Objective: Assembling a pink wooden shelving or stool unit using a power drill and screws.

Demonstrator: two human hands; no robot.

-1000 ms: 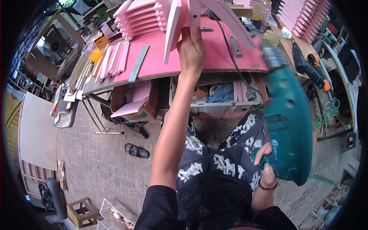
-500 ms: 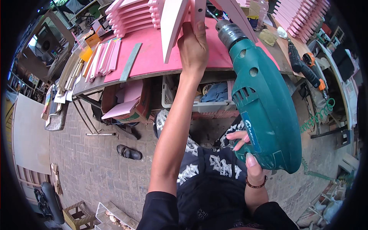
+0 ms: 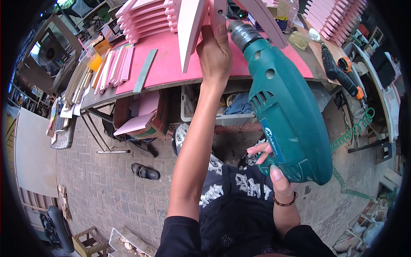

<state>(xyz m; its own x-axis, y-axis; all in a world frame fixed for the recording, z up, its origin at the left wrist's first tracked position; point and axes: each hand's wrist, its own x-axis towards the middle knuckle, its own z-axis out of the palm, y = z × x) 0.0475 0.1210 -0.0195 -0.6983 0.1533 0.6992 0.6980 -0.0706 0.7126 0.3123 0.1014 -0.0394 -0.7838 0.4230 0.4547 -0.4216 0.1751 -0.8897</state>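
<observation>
My left hand (image 3: 212,55) is closed around a pink wooden piece (image 3: 192,32) with splayed, board-like legs, holding it up over the bench. In my right hand (image 3: 276,171) is a large green power drill (image 3: 287,103), gripped low by its handle with the thumb and fingers showing. The drill's metal chuck (image 3: 244,35) points up and left. Its thin bit reaches to a small dark hole in the pink upright beside my left thumb; whether the tip is inside cannot be made out.
Stacked pink parts (image 3: 145,17) stand at the back left, with more (image 3: 332,19) at the back right. Loose strips (image 3: 113,68) and a cup of orange drink (image 3: 93,59) lie left on the bench. A cordless drill (image 3: 334,70) rests right. Below are a carton (image 3: 143,124) and crate (image 3: 185,107).
My right hand has moved the drill slightly left and up, bringing its bit to the hole in the pink piece. My left hand has stayed almost still.
</observation>
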